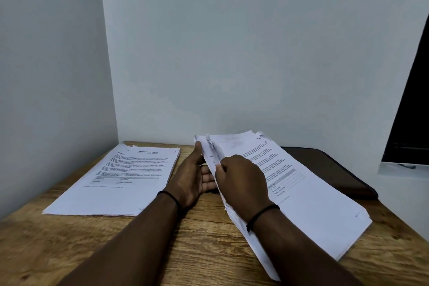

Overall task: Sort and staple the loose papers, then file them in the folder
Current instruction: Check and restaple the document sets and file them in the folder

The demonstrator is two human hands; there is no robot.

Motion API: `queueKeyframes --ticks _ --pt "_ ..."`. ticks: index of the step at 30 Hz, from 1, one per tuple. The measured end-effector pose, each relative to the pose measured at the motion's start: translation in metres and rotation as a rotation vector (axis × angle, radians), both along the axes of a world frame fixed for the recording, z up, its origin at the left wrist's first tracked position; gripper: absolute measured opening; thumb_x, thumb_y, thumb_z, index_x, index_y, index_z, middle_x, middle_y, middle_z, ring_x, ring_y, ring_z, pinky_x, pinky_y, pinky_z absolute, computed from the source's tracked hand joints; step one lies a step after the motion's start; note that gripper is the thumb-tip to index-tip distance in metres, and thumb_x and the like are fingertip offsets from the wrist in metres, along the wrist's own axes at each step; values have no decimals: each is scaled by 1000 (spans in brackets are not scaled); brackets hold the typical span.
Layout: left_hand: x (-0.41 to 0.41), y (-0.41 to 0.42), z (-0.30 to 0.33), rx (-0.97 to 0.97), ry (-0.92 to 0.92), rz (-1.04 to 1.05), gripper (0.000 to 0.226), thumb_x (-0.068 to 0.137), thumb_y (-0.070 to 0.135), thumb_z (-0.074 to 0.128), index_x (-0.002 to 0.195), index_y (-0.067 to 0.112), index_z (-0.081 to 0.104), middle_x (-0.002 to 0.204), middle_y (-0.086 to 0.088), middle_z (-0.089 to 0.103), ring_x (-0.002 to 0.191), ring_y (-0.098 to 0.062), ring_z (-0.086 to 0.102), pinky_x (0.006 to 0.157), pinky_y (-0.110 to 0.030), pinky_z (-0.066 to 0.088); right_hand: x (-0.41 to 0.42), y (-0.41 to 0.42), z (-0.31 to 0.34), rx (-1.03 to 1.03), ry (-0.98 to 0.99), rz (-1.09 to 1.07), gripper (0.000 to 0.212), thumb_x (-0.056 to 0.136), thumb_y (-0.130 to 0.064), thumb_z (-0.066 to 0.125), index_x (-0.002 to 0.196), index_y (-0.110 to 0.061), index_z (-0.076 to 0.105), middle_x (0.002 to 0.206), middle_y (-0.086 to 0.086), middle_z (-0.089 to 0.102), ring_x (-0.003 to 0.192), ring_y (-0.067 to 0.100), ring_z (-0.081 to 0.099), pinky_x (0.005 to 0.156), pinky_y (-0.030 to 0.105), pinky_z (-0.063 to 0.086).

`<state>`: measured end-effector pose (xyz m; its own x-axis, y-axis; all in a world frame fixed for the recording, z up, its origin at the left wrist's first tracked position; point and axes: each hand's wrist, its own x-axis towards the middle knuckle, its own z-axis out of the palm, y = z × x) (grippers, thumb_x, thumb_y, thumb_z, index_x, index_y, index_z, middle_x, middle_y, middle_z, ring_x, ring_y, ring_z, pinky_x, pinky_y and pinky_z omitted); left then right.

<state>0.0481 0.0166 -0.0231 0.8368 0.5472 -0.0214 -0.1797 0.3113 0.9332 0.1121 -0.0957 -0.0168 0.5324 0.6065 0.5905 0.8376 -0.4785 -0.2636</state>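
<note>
A loose bundle of printed white papers point(301, 193) is tilted up off the wooden table at centre right. My left hand point(192, 176) sits under its left edge, palm up, with the thumb against the sheets' upper left corner. My right hand point(241, 176) lies on top of the bundle and pinches the left edges of a few sheets. A second stack of printed papers point(120, 181) lies flat on the table to the left. A dark brown folder point(329, 169) lies flat behind the held bundle at the right.
The wooden table point(162, 251) stands in a corner of pale walls. Its right edge runs beside the folder. A dark window opening point(411, 111) with a white sill is at the far right. Something dark is partly hidden under the bundle near my left hand.
</note>
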Motion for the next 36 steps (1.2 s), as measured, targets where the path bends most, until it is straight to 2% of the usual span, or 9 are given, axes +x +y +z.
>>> queueKeyframes --ticks 3,6,13,16,18,20,25,30,36 --pt "1 2 -2 11 11 6 59 96 58 49 121 8 66 103 -16 75 87 -26 74 69 -35 60 -1 1 -1 52 -10 -50 29 98 -29 48 71 -20 56 76 0 62 68 17 54 58 30 29" --pt "2 2 -3 22 13 -5 48 96 48 56 120 7 68 105 -16 74 87 -26 73 72 -36 60 -1 -2 0 81 12 -60 26 97 -33 51 80 -20 66 80 -2 65 73 16 58 60 29 31" --pt "4 3 -3 -27 35 27 39 104 28 46 124 -2 61 93 -13 75 74 -23 73 59 -32 59 2 -8 0 230 244 -5 35 90 -50 66 74 -19 63 69 -5 63 68 11 57 58 28 39" --pt "4 3 -4 -40 52 49 37 105 21 41 125 -2 61 104 -18 74 79 -25 74 60 -33 59 4 -11 2 269 216 -28 13 96 -37 61 102 -26 63 85 -4 68 82 19 64 67 31 47" --pt "4 3 -4 -37 59 56 35 105 21 39 122 0 62 107 -18 74 83 -27 74 63 -34 60 2 -13 3 298 205 -20 34 99 -26 57 131 -33 50 101 -1 69 94 22 66 76 34 52" --pt "4 3 -4 -36 62 59 34 106 21 38 120 2 63 107 -17 74 85 -27 74 66 -35 61 3 -13 2 323 177 -12 48 99 -19 52 142 -37 41 108 -2 67 95 21 65 78 35 54" --pt "5 3 -4 -27 53 70 32 106 16 38 118 2 64 106 -17 74 84 -26 74 66 -36 61 8 -8 -2 226 224 -18 33 98 -13 45 121 -24 67 118 -3 67 109 18 62 85 27 45" --pt "5 3 -5 -21 31 75 30 105 12 40 117 1 64 105 -17 75 80 -26 74 67 -38 62 6 -8 -1 117 183 29 35 98 -39 54 127 -23 65 123 -4 64 116 15 57 90 27 42" --pt "3 0 -5 -5 8 66 27 104 7 41 113 -1 65 99 -17 75 78 -25 74 64 -38 61 7 -3 -5 13 77 -43 28 97 -35 47 89 -18 68 91 -1 65 86 18 62 66 30 42"
